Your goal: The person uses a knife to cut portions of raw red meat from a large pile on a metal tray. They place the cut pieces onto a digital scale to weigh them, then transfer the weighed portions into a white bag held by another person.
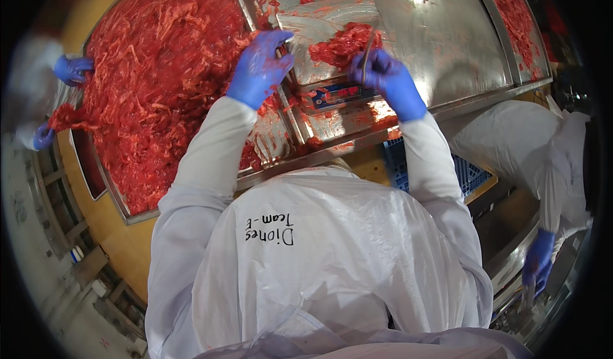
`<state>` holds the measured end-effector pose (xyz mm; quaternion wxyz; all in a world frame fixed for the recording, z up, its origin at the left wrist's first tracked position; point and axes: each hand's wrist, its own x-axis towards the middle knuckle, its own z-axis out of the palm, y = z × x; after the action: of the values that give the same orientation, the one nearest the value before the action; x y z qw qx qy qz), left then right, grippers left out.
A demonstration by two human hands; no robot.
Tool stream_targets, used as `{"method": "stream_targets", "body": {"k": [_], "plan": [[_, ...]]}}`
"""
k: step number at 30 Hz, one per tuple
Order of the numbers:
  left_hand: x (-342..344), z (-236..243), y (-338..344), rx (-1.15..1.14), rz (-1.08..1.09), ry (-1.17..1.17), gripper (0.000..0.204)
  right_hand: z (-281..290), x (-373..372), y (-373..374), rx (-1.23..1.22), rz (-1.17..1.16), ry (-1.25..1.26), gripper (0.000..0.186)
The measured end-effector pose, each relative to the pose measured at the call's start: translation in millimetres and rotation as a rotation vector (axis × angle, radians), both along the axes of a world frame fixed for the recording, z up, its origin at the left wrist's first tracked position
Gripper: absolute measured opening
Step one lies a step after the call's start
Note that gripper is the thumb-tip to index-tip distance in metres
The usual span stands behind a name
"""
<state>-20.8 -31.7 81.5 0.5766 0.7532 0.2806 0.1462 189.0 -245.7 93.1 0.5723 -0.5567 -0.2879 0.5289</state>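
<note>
My right hand (pixel 389 81), in a blue glove, is closed round a thin metal tool (pixel 366 56), whose exact kind I cannot make out. The tool reaches to a clump of red shredded raw meat (pixel 341 45) on a meat-smeared digital scale (pixel 300 21) with a lit red display. My left hand (pixel 260 67), also blue-gloved, is over the metal divider by the big meat tray. Its thumb and forefinger are apart, with nothing seen between them.
A deep metal tray (pixel 159 91) heaped with raw meat stands left. More meat (pixel 511 14) lies at the far right. Beyond the left tray a co-worker's gloved hand (pixel 73 70) touches the meat; another person's gloved hand (pixel 538 263) hangs lower right. A blue crate (pixel 469 174) sits below the metal table (pixel 447 46).
</note>
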Motion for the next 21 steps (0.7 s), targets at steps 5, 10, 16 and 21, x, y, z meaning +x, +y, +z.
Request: {"method": "stream_targets", "body": {"k": [5, 10, 16, 21], "plan": [[-75.5, -88.9, -27.2, 0.266, -0.049, 0.185, 0.028, -13.3, -47.0, -28.9, -0.361, 0.753, -0.448, 0.025], [-105.2, -133.1, -35.8, 0.212, 0.053, 0.283, 0.019, -71.0, -86.3, -1.6, -0.506, 0.506, 0.04, 0.028], [-115.9, -94.9, -9.6, 0.217, 0.073, 0.255, 0.026, -24.5, -69.6, -15.7, -0.195, 0.203, 0.255, 0.029], [-97.8, -70.3, -27.1, 0.286, -0.01, 0.338, 0.03, -74.6, -55.9, -52.8, -0.271, 0.211, 0.211, 0.03]]}}
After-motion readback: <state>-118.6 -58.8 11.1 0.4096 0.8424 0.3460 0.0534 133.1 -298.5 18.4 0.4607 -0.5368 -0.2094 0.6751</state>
